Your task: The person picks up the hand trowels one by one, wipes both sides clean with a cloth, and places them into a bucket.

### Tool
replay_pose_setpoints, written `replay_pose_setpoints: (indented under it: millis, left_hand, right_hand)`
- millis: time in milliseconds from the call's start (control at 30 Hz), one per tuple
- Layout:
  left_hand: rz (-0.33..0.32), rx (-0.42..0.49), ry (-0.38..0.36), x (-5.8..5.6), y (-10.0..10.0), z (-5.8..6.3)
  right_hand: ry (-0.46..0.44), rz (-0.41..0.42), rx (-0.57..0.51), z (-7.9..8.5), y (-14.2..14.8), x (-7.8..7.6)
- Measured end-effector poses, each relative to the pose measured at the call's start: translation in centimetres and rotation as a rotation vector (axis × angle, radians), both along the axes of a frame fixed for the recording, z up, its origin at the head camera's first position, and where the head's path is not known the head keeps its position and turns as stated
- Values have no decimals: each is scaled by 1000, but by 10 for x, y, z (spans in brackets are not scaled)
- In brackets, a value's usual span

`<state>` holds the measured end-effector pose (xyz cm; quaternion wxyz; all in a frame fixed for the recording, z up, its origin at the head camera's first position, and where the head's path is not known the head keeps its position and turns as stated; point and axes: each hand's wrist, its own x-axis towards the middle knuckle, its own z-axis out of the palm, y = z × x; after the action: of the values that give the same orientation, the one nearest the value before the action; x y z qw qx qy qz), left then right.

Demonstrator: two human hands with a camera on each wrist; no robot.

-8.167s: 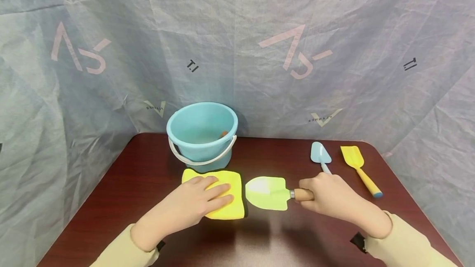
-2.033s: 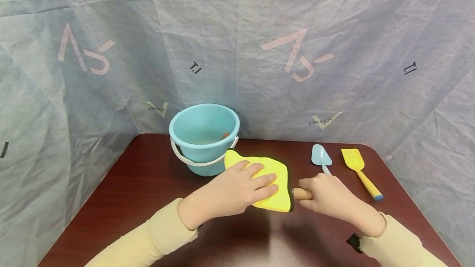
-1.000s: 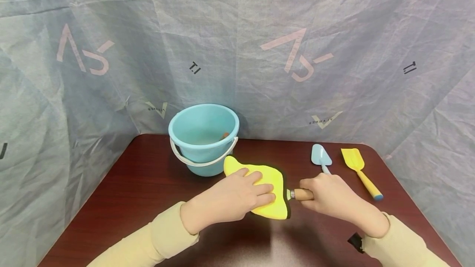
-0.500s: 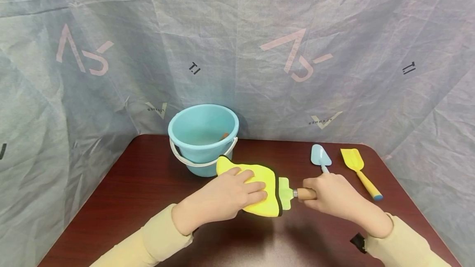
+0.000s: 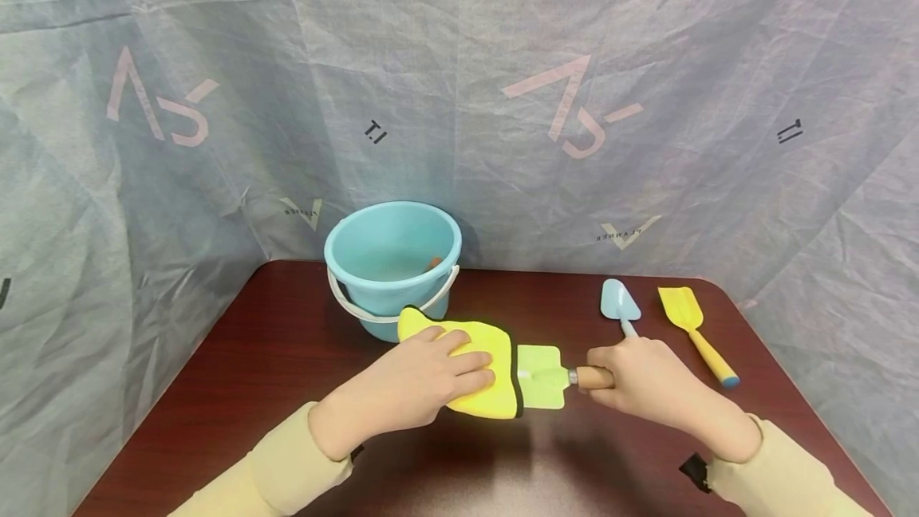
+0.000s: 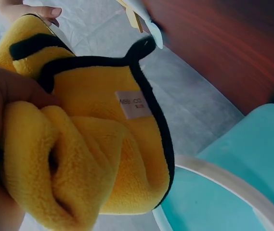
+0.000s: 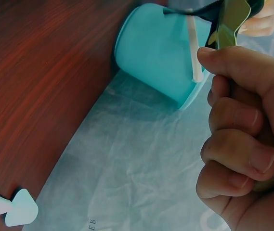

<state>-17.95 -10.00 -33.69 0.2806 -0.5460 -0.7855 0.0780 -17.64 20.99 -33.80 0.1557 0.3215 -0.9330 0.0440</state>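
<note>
My right hand point(image 5: 642, 377) grips the wooden handle of a trowel point(image 5: 543, 377) with a pale green blade pointing left, and the thumb lies along the handle in the right wrist view. My left hand point(image 5: 412, 381) holds a yellow cloth point(image 5: 495, 341) with black edging against the blade, its fingers spread over the top. The cloth hides the front part of the blade, while the part near the handle shows bare. In the left wrist view the cloth point(image 6: 103, 96) is bunched in the hand, with a small white label.
A light blue bucket point(image 5: 366, 297) with a white handle stands behind the left hand, something brownish inside. At the right of the dark red table point(image 5: 301, 341) lie a small blue shovel point(image 5: 617, 299) and a yellow shovel point(image 5: 707, 349). A grey sheet point(image 5: 459, 102) hangs behind.
Earlier the cloth was left of the bare blade, then covered it up to the handle. Over the last second my left hand has slid it leftward, baring the blade's rear; the right hand barely moved.
</note>
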Motion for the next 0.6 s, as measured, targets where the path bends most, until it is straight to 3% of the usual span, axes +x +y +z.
replay_pose_setpoints:
  millis: [333,600]
  left_hand:
    - [-15,36,1,1,-15,-5]
    - [3,82,-42,3,-26,-11]
  right_hand:
    - [-1,-2,-1,0,2,1]
    - [-23,-8,-9,-1,4,1]
